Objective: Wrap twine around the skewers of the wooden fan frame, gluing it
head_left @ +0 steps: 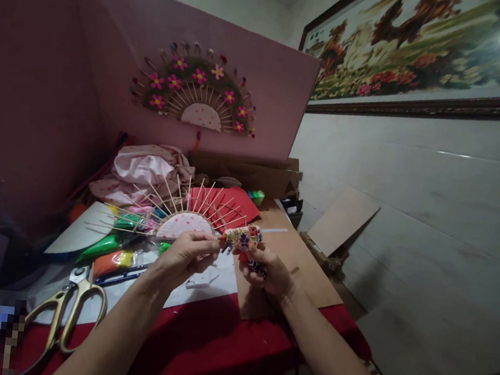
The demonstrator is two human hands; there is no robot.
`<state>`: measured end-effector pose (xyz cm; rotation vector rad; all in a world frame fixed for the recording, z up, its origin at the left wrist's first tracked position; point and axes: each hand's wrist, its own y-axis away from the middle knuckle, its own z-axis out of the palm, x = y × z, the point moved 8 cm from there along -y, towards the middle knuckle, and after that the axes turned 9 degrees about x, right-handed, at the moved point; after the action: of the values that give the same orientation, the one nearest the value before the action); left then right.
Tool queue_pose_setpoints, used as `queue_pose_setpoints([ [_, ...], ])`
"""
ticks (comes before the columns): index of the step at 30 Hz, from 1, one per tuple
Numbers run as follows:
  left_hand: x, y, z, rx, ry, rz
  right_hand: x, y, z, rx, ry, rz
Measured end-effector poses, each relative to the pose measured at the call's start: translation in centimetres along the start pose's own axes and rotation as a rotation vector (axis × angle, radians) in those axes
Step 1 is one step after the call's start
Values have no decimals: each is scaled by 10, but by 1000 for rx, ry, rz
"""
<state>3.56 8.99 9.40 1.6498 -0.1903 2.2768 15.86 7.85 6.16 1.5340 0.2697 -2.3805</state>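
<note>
The left hand (188, 255) pinches the lower right corner of the unfinished fan (183, 224), a pink dotted half-disc with thin wooden sticks raying out of it. Its fingers cover that corner, so the exact grip point is hidden. The right hand (265, 270) is closed round the handle of a flower-patterned glue gun (242, 236), whose tip meets the fan's base just beside the left fingertips. Whether tip and fan touch cannot be made out. Both are held in the air above the middle of the table (217, 340), over a white sheet (221, 280) and the inner edge of a cardboard sheet (290, 256). A dark cord (291, 336) drops from the right wrist and is cut off at the near edge. Toward the table's left edge, gold-handled scissors (68, 305) lie beside green and orange packets (109, 250); a blurred patch covers the near left corner. Behind the fan, its sticks partly screen red paper (230, 204) and a heap of pink cloth (145, 168), which crowd the far edge under a pink board (260, 76) bearing a finished flowered fan (197, 97). The cardboard reaches the table's right edge and lies bare, as does the red cloth along the near edge.
</note>
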Motion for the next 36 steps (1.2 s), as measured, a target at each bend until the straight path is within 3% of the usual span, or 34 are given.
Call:
queue_pose_setpoints([
  [13,8,0,-13,334,-37,243,-1,0,4,51,-43,-4],
  [24,8,-5,-19,339,47,298,27,-5,11,8,-215,216],
  [31,8,-6,-13,313,164,250,19,-2,18,-87,-342,189],
  [36,13,-1,-11,270,114,288,13,-2,13,-46,-348,142],
])
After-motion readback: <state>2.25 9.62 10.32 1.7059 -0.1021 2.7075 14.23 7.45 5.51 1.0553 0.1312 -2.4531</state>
